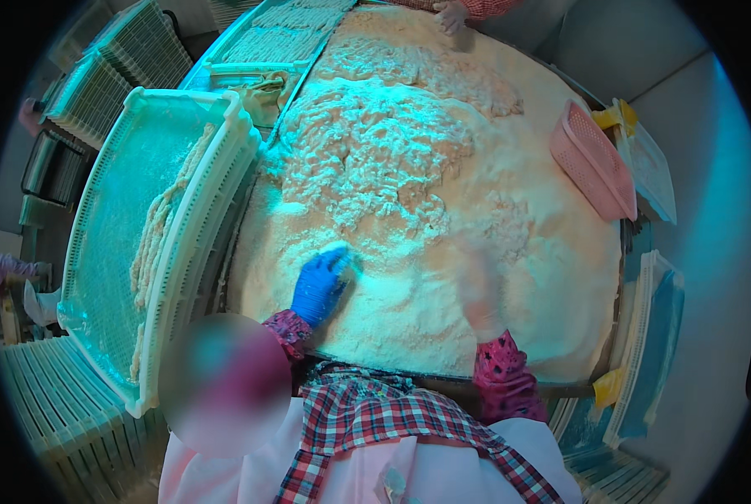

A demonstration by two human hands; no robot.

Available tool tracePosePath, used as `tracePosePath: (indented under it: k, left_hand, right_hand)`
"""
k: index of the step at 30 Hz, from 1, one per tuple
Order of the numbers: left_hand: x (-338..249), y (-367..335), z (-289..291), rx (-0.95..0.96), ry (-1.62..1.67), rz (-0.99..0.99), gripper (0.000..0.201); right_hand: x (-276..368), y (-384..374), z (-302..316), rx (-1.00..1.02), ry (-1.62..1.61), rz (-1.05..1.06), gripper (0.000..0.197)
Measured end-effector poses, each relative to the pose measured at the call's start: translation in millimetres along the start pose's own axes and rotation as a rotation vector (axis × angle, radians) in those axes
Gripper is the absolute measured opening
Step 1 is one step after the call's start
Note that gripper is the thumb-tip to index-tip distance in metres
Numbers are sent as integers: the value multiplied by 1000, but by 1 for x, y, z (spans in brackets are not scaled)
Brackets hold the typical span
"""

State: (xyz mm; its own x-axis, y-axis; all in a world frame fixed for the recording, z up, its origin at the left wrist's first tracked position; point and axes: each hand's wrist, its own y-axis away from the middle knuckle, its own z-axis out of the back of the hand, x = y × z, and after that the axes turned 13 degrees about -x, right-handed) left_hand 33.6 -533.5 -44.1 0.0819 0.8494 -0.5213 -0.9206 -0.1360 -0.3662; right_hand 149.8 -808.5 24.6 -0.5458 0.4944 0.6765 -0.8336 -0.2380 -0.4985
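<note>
Pale powder [392, 323], like flour or breadcrumbs, covers a broad table in front of me. My left hand [318, 287], in a blue glove, rests on it near the table's left front, fingers apart and tips dusted white. To the right, my right hand [479, 290] hovers over or touches the powder, in what looks like a pale glove. Motion smears its fingers, so I cannot see what they hold. Beyond both hands spreads a heap of lumpy, powder-coated pieces [375, 151], whose kind I cannot make out.
At my left stands a stack of mesh trays [98, 244]; the top one carries a row of pale coated strips [167, 214]. A pink basket [590, 160] sits on the right edge. Another person's hand [451, 17] is at the far end. A filled tray [262, 42] lies far left.
</note>
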Motion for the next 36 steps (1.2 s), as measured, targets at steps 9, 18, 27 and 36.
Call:
tracePosePath:
  k: [9, 18, 27, 36]
  left_hand:
    - [-29, -18, -39, 220, 206, -132, 49]
    - [-43, -24, -51, 383, 97, -89, 44]
    - [-101, -11, -24, 389, 1658, 1310, 64]
    - [-57, -20, 7, -113, 1733, 1244, 46]
  right_hand:
    - [9, 54, -45, 320, 188, 9, 52]
    - [-14, 58, -11, 115, 240, -60, 37]
    - [55, 36, -71, -18, 81, 166, 51]
    - [17, -22, -92, -112, 19, -23, 40]
